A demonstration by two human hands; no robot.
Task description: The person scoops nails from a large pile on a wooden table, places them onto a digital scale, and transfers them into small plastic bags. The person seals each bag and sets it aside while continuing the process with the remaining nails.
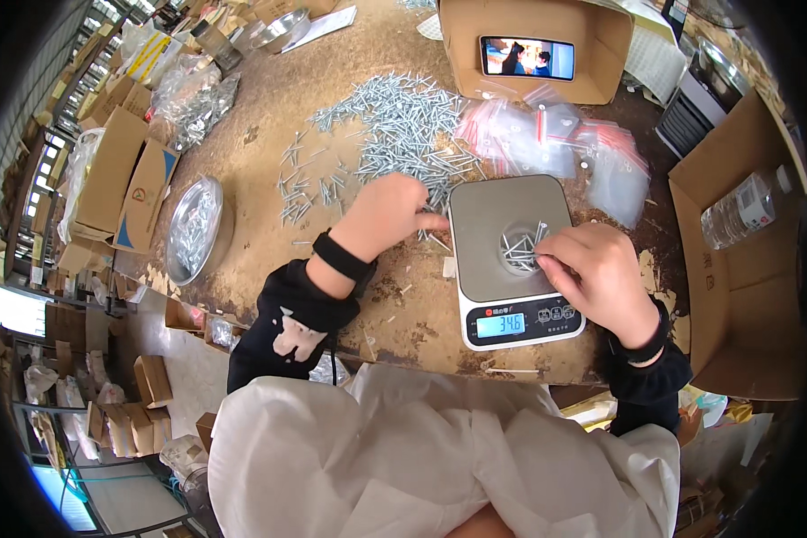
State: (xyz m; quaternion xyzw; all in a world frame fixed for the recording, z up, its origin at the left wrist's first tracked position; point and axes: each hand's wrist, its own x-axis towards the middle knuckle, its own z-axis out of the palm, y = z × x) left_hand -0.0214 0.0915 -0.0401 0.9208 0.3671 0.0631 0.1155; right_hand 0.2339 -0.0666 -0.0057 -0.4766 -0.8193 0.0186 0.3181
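My left hand [385, 215] is at the near edge of a loose pile of silver screws [403, 125]. Its thumb stretches right toward the scale, and its other fingers are hidden beneath the hand. On the digital kitchen scale [475, 238] stands a small clear cup [508, 260] with several screws [522, 249] upright and slanted in it. My right hand [592, 269] is over the cup's right side, finger and thumb pinched at the screws there. The scale's display [500, 325] is lit.
Clear zip bags [556, 143] with red seals lie beyond the scale. A phone [527, 58] leans inside a cardboard box [462, 54]. To the left is a metal bowl [221, 242] with bagged contents; to the right, an open carton [735, 332] holds a plastic bottle [740, 213].
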